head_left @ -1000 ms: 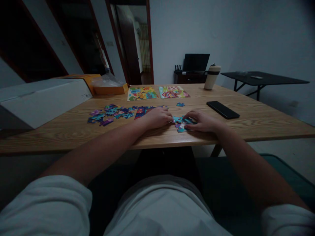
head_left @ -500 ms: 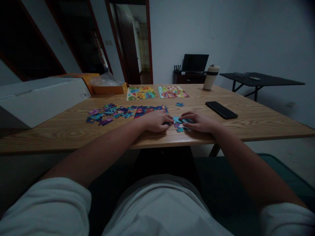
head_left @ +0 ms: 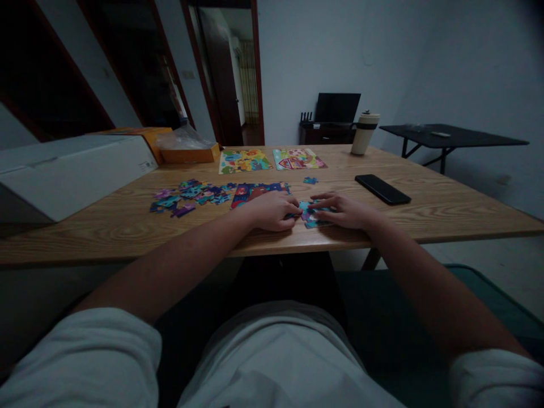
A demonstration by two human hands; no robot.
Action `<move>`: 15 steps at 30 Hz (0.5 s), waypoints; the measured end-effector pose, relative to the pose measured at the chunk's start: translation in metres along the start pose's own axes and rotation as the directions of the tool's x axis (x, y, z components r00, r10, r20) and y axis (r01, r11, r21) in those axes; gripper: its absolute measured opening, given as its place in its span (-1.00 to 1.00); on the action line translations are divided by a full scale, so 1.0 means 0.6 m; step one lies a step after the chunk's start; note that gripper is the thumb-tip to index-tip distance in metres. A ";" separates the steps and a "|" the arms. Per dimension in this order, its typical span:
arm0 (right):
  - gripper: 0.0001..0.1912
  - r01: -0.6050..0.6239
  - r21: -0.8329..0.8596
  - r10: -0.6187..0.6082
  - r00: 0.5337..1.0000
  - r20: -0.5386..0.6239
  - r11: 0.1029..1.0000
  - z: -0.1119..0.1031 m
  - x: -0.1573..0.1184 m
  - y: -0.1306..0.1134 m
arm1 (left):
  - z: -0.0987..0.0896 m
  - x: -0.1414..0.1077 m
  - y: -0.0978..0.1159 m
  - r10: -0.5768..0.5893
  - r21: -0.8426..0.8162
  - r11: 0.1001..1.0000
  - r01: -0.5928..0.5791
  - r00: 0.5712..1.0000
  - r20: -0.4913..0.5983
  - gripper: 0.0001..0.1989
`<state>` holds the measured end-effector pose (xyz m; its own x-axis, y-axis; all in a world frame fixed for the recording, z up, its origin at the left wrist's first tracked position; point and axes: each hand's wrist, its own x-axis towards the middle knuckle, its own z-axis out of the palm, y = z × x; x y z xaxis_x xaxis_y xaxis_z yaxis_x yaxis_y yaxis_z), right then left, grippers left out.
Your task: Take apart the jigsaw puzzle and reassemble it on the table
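Observation:
At the table's near edge my left hand is closed, its bent fingertips and thumb on a dark puzzle piece that is mostly hidden. Just right of it, my right hand lies with fingers spread over a few joined teal and purple puzzle pieces, holding them against the tabletop. A joined dark blue and red puzzle section shows behind my left hand, which covers part of it. One loose blue piece lies farther back.
Loose puzzle pieces are heaped at left. Two colourful puzzle pictures lie at the back. A black phone and a cream cup are at right. A white box and an orange tray stand at left.
My left hand has shifted slightly toward me and right, its fingertips nearer the teal pieces. The fingers of my right hand have barely moved over the pieces.

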<state>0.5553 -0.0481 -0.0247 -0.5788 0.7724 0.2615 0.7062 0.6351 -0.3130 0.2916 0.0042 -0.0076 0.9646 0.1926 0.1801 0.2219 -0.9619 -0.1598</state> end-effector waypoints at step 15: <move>-0.13 -0.074 0.001 0.074 0.997 -0.014 0.997 0.021 0.002 -0.015 | -0.027 -0.002 -0.005 -0.093 -0.068 0.993 0.098 0.993 0.067 -0.62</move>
<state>0.5429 -0.0531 -0.0332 -0.5190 0.8174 0.2502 0.7470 0.5759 -0.3321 0.2877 0.0037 0.0083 0.9471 0.2940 0.1285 0.3049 -0.9494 -0.0748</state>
